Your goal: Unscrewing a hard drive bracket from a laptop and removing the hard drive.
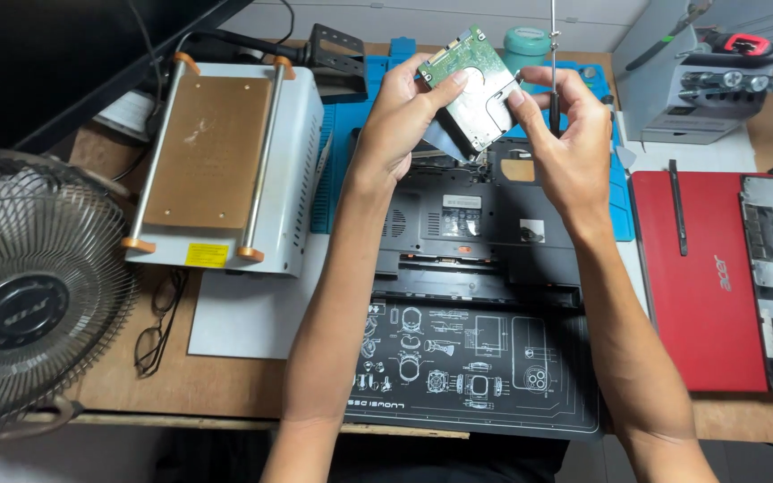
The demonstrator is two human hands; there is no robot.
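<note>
Both hands raised: left hand point(400, 112) gripping hard drive point(474, 89), right hand point(565, 134) clasping drive and screwdriver point(554, 54) above opened laptop point(485, 224).

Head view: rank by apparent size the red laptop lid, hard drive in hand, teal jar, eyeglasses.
1. red laptop lid, clearly largest.
2. hard drive, held up in both hands, so nearer the camera and possibly flattered.
3. eyeglasses, close to the drive in extent; this order is unsure.
4. teal jar, smallest, partly hidden.
</note>
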